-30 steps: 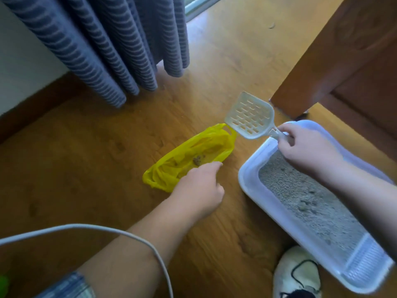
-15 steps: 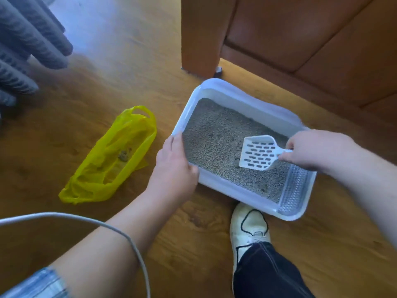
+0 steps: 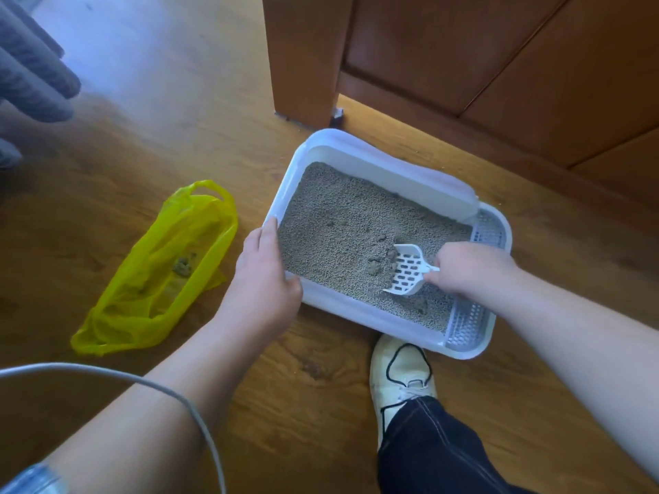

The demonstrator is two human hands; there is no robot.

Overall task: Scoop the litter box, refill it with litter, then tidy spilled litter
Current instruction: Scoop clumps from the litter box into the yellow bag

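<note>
Brown wood-grain plank floor, glossy, pale glare toward far left. White rectangular plastic litter box flat on it, centre-right, set at slant. Crumpled translucent yellow plastic bag lying left of box, apart from it. White lace-up shoe planted just beside box's near edge. Brown wooden furniture leg standing beyond box's far corner. Grey-blue ribbed curtain at far left, contact with floor unclear.
</note>
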